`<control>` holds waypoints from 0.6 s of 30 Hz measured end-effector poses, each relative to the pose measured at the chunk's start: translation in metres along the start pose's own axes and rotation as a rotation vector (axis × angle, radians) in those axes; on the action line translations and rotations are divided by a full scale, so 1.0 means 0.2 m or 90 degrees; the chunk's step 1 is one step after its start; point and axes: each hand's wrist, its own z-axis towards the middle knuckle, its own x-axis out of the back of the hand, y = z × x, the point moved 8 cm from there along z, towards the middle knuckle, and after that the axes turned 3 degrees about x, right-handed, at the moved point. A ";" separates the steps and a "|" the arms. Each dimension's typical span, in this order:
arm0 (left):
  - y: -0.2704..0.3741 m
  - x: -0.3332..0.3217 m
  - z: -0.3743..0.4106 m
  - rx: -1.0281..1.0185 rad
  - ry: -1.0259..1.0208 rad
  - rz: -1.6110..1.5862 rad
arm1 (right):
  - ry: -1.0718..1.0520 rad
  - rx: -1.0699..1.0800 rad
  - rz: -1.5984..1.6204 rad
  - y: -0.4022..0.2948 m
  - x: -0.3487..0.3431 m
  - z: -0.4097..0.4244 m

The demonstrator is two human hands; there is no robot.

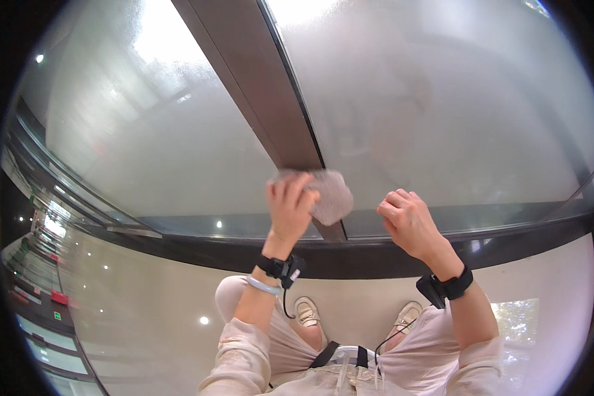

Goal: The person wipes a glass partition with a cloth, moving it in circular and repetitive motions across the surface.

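My left hand (289, 208) grips a greyish-pink cloth (332, 198), slightly blurred. The cloth lies across the lower part of a brown metal window mullion (257, 84), and its right side overlaps the edge of the right pane. It hides part of the mullion behind it. My right hand (410, 222) is to the right, in front of the right glass pane (455, 123). Its fingers are curled in, and no object shows in them. Whether its knuckles touch the glass, I cannot tell.
Left of the mullion is another hazy glass pane (178, 148). A dark bottom frame rail (366, 260) runs beneath both panes. Below is a glossy pale floor (153, 317), with my shoes (307, 312) close to the rail. Black devices with cables are strapped to both wrists.
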 end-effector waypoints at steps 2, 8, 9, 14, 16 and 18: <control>-0.14 0.20 0.20 0.007 0.110 0.047 | -0.003 0.004 0.007 -0.01 -0.02 0.01; -0.33 0.47 0.52 0.160 0.431 -0.028 | -0.010 -0.005 0.003 0.00 -0.02 -0.01; -0.35 0.45 0.50 0.187 0.376 0.035 | -0.017 -0.009 0.007 -0.01 -0.02 -0.01; -0.15 0.14 0.06 0.146 0.139 0.023 | -0.002 0.008 0.014 -0.03 -0.04 0.04; -0.09 0.02 -0.08 0.193 0.013 -0.052 | 0.042 0.009 0.019 -0.04 -0.02 0.07; -0.03 -0.01 -0.16 0.341 -0.125 -0.152 | 0.025 -0.016 0.087 -0.05 -0.08 0.10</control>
